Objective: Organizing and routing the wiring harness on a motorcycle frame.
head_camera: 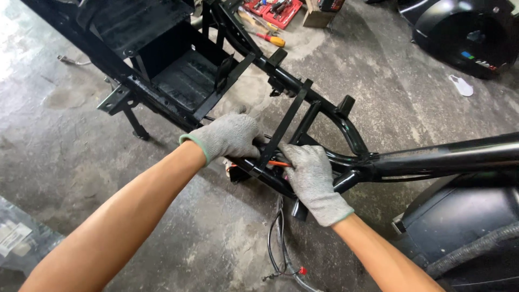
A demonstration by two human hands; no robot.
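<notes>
Around the black frame (303, 108), both gloved hands (270, 154) grip tubes, perhaps pinching an orange wire (278, 163); cables (281, 243) dangle below.

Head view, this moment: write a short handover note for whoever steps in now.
Left hand: gloved, closed over the lower tube of the black frame, beside the flat cross strap.
Right hand: gloved, on the same tube, fingers at a thin orange piece; its grip is hidden.
Loose cables hang below the frame onto the concrete floor.
Red tool tray and yellow-handled screwdriver lie beyond the frame.
Done: cannot tell. Left: the orange piece is between the hands, at the tube.
</notes>
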